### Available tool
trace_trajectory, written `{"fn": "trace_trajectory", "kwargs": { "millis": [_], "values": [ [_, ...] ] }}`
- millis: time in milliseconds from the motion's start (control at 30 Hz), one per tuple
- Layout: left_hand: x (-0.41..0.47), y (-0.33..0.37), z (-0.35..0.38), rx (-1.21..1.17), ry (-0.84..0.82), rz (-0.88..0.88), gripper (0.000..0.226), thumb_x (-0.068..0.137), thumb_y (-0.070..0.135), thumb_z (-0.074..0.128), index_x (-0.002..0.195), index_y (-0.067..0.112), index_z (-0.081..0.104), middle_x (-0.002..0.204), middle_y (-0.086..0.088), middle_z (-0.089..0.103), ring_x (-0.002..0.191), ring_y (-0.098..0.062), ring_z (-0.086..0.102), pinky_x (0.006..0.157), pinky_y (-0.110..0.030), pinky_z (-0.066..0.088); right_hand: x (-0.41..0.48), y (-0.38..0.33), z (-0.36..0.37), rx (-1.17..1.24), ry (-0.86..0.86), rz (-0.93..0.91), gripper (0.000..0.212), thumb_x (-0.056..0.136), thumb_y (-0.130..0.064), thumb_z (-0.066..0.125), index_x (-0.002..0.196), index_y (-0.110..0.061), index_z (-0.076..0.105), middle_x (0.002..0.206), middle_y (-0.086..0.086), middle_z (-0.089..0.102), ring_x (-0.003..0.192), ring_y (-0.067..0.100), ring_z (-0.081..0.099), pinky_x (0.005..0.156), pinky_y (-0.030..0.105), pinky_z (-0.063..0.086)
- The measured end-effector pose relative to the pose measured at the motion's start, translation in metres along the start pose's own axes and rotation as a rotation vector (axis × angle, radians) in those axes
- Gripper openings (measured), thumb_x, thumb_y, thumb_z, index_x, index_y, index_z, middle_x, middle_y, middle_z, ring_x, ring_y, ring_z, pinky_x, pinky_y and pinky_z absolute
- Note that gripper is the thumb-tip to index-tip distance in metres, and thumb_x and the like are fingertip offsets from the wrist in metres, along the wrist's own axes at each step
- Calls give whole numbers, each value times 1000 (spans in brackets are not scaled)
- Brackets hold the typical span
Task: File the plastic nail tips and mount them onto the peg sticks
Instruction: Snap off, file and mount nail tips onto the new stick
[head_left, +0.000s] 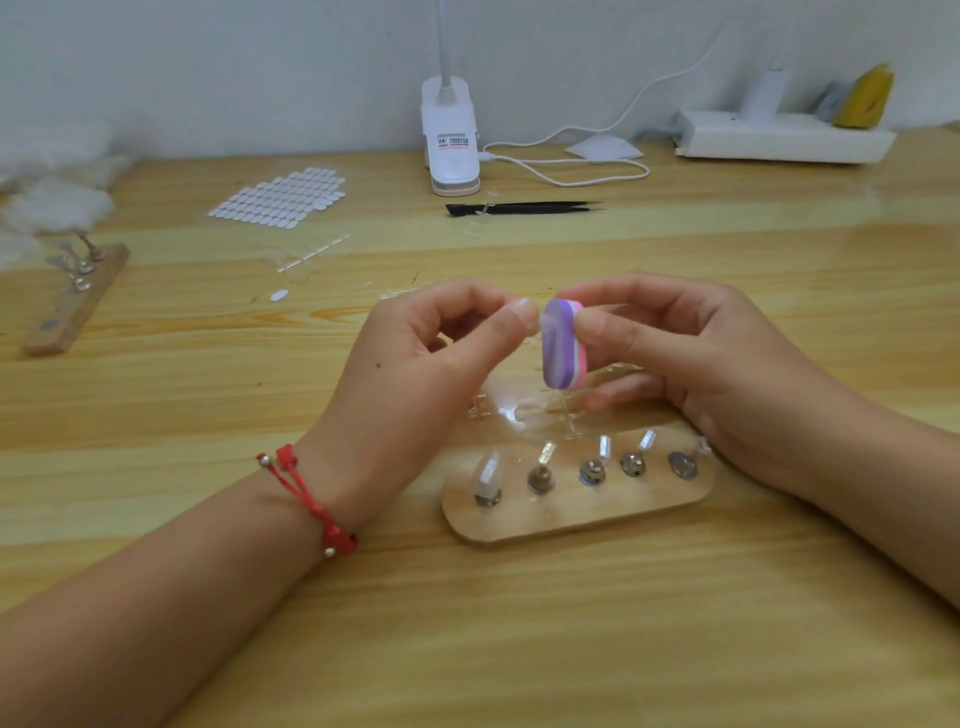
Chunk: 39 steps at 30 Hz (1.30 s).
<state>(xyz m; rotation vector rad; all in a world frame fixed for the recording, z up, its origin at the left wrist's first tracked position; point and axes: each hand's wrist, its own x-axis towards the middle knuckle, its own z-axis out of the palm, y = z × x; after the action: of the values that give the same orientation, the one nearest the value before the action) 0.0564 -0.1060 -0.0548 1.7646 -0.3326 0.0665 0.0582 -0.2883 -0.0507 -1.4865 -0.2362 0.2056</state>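
Note:
My left hand (441, 358) pinches a small clear nail tip (544, 323) between thumb and forefinger. The tip touches the purple face of a pink and purple buffer block (562, 345), which my right hand (691, 353) grips upright. Below both hands lies a wooden holder board (571, 514) with several metal peg sticks. The leftmost peg (487, 480) carries a clear nail tip. The other pegs (592, 467) show only small sticky tabs on top.
Clear plastic offcuts (519, 410) lie just behind the board. Further back are a sheet of adhesive tabs (280, 197), a clear nail sprue (311, 254), black tweezers (524, 209), a white clip lamp (451, 140) with cable, and a second wooden board (72, 301) at left.

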Motion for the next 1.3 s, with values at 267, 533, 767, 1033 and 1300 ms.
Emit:
{"fn": "trace_trajectory", "kwargs": {
  "millis": [267,533,767,1033,1300],
  "values": [
    [0,0,0,-36,-5,-15,17,77,37,63,71,23,71,72,-8,58,68,-15,46,61,-20,37,1,-1,-2,19,-17,2,22,68,-30,73,88,-22,78,81,6,75,72,12,71,57,20,56],
    [0,1,0,-19,-39,-13,16,77,35,62,70,24,70,73,-12,58,69,-13,47,62,-22,36,2,0,-3,75,29,2,25,66,-27,73,87,-17,78,75,6,72,66,12,68,54,21,55],
    [-2,2,1,13,-103,16,14,81,31,68,70,22,68,68,-13,52,61,-8,43,56,-16,35,1,1,-3,47,-8,12,24,67,-24,79,90,-17,79,81,8,70,70,14,64,56,22,56],
    [-3,5,4,36,-61,32,18,78,37,65,78,22,75,60,11,58,57,-3,43,53,-13,35,2,3,-3,31,-3,-9,17,76,-25,73,90,-18,79,83,3,73,71,11,65,58,22,56],
    [-4,4,7,81,-107,44,10,78,32,69,74,24,74,58,5,60,54,1,43,53,-9,35,2,2,-3,39,47,-12,14,76,-22,74,88,-17,78,81,3,71,69,12,65,57,22,55]
  ]
}}
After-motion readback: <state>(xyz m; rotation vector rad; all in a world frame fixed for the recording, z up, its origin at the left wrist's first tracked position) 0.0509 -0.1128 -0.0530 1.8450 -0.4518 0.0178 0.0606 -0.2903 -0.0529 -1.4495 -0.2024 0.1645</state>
